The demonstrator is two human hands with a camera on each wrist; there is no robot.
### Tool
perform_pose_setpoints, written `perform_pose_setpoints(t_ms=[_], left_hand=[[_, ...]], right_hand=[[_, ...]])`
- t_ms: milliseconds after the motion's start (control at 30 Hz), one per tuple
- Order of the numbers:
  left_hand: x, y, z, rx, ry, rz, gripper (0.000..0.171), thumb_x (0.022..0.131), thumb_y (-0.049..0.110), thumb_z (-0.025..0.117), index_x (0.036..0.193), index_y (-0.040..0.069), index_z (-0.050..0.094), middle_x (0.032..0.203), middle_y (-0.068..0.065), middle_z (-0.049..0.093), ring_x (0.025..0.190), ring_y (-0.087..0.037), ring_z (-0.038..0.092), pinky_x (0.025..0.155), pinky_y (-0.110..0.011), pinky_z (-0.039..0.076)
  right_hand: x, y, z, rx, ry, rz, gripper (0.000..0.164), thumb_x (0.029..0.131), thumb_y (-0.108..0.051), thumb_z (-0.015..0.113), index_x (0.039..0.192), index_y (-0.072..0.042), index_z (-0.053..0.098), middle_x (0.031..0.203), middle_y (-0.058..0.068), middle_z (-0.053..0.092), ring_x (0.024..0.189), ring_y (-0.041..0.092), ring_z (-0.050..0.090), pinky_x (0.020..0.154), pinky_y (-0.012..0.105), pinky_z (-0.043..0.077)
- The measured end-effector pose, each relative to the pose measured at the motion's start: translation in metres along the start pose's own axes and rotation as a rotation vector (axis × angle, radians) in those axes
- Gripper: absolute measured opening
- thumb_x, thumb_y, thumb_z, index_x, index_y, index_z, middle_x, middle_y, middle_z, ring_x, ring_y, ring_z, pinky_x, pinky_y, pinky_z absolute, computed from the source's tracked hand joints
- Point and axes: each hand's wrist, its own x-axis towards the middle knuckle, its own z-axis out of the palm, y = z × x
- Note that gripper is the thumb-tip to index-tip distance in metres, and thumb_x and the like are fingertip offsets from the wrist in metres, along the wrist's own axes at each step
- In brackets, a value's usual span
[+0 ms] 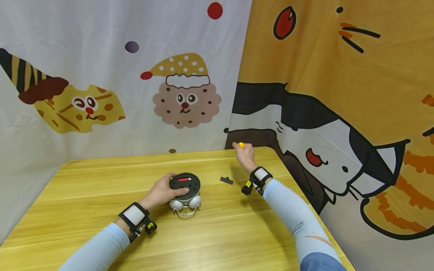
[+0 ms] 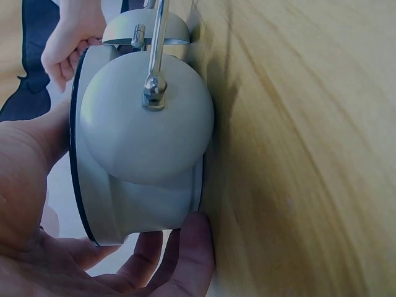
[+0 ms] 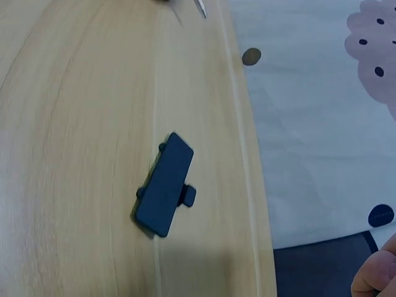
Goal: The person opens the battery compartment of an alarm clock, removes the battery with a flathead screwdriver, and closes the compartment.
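A twin-bell alarm clock (image 1: 185,188) lies on its face, with its black back up and its bells and wire handle toward me. A red battery (image 1: 184,179) sits in the uncovered slot in its back. My left hand (image 1: 166,190) grips the clock's side, thumb across the back and fingers beneath the rim, as the left wrist view shows. Over the table's far right part, my raised right hand (image 1: 245,154) holds a small thing with a yellow end (image 1: 241,145); the fist hides the rest. Between the hands lies a black battery cover (image 1: 226,180).
The wooden table (image 1: 101,192) ends at a far edge and a right edge close to my right hand. Printed curtains (image 1: 183,139) hang behind and to the right of it. A thin metal tip (image 3: 201,7) shows at the top of the right wrist view.
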Motion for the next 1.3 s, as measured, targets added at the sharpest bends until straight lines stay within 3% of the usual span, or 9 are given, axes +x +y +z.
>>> perform_pose_setpoints(t_ms=[467,767,1100,1300], left_hand=[[-0.001,0.002,-0.001,0.014,0.002,0.005,0.095,0.092,0.055,0.092,0.159,0.0,0.052,0.153,-0.028,0.066,0.139,-0.044,0.066,0.115,-0.063,0.055],[-0.001,0.002,-0.001,0.004,0.001,0.0,0.096,0.093,0.055,0.091,0.16,0.001,0.051,0.155,-0.028,0.065,0.14,-0.044,0.066,0.116,-0.063,0.055],[-0.001,0.002,0.0,0.008,-0.003,0.006,0.096,0.093,0.055,0.091,0.16,0.0,0.051,0.154,-0.028,0.066,0.138,-0.043,0.067,0.114,-0.062,0.056],[-0.001,0.002,-0.001,0.002,-0.003,0.006,0.095,0.093,0.054,0.091,0.16,0.0,0.051,0.154,-0.028,0.066,0.138,-0.042,0.067,0.115,-0.062,0.056]], right_hand=[[-0.016,-0.021,0.01,0.108,-0.023,0.031,0.055,0.109,-0.04,0.068,0.062,-0.017,0.049,0.053,-0.007,0.04,0.046,0.015,0.038,0.046,0.028,0.029],[-0.025,-0.035,0.022,0.191,0.005,-0.019,0.056,0.109,-0.035,0.069,0.059,-0.018,0.048,0.051,-0.008,0.039,0.044,0.012,0.036,0.043,0.026,0.027],[-0.036,-0.047,0.034,0.221,-0.031,-0.065,0.06,0.11,-0.032,0.067,0.057,-0.019,0.045,0.05,-0.01,0.038,0.044,0.01,0.034,0.044,0.025,0.027],[-0.038,-0.052,0.037,0.306,-0.043,-0.058,0.059,0.11,-0.03,0.067,0.056,-0.021,0.046,0.049,-0.011,0.041,0.042,0.009,0.036,0.043,0.026,0.027]])
